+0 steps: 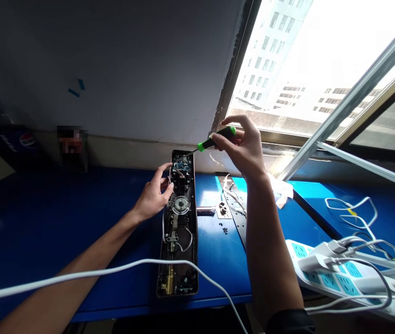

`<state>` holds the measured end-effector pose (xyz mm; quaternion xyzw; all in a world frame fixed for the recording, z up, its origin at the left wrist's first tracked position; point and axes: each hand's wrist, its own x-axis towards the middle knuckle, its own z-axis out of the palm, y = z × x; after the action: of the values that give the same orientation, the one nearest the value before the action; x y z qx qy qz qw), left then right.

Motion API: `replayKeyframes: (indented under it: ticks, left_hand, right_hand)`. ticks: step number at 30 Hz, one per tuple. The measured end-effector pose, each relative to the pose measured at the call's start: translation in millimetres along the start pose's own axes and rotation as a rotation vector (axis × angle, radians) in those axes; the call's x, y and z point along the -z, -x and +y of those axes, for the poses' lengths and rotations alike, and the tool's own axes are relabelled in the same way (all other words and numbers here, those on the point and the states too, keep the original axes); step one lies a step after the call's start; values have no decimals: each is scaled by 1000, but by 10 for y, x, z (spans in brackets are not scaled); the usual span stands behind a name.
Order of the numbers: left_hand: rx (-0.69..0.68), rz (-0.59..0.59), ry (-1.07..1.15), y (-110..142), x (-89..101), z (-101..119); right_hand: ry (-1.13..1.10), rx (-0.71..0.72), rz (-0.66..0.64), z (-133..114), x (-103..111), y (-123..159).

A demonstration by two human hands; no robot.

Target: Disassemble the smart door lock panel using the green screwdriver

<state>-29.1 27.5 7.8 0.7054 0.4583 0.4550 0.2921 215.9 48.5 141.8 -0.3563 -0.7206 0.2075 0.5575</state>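
An opened door lock body [191, 222], a long dark case with its inner parts showing, lies lengthwise on the blue table. My left hand [153, 197] grips its left edge near the far end, index finger and thumb bent over the rim; a thin pale strand shows by the fingers, too small to name. Held aslant in my right hand [248, 148] is a green and black screwdriver [202, 145], its shaft pointing down-left toward the circuit board [184, 165] at the far end. Whether the tip touches anything is unclear. A handle [206, 210] sticks out to the right beneath the case.
Several small black screws [223, 228] lie right of the case, near a dark metal plate [241, 222]. A white cable [141, 262] crosses in front. A power strip [326, 273] with plugs stands at right, below a metal frame [350, 83]. A bottle [21, 139] stands at left.
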Motion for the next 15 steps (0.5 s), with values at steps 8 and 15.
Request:
replayKeyframes:
  ticks: [8,15]
  left_hand:
    - [70,21,-98,34,41,109]
    - [94,31,-193,41,80,200]
  right_hand:
    - [131,97,63,28,-34,-39]
    - [179,59,-94,-38,-2,-32]
